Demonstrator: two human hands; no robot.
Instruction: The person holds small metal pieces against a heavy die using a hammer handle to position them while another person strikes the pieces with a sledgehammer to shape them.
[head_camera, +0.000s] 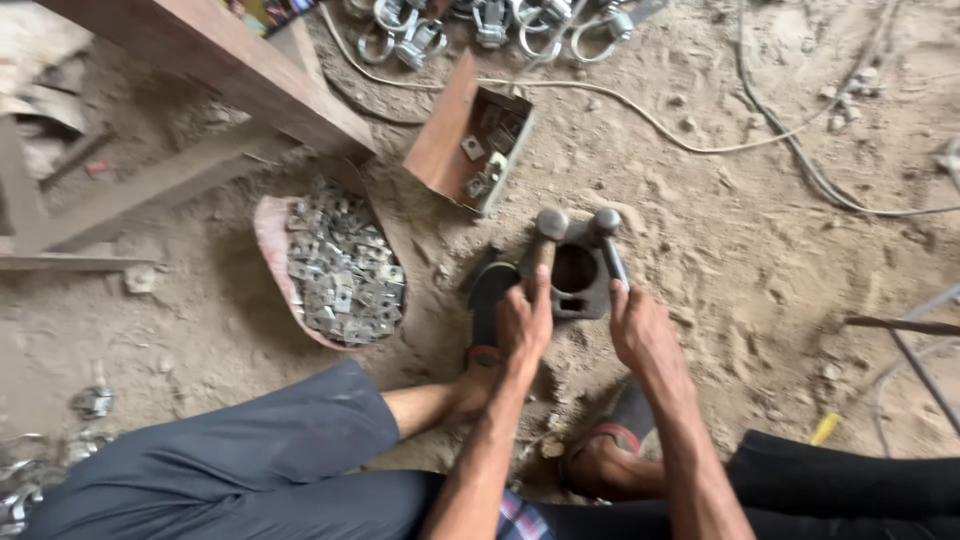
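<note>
While the person sat on the sandy floor (760, 250), both hands worked at a dark metal block (575, 275) lying just ahead of the feet. The left hand (525, 325) was closed around a wooden-handled hammer (548, 235), its head resting at the block's far left corner. The right hand (640, 330) gripped a thin metal rod (612, 255), whose long axis ran away from the body. Both hands touched the block's near edge. A tray of small metal plates (340, 270) lay well to the left.
</note>
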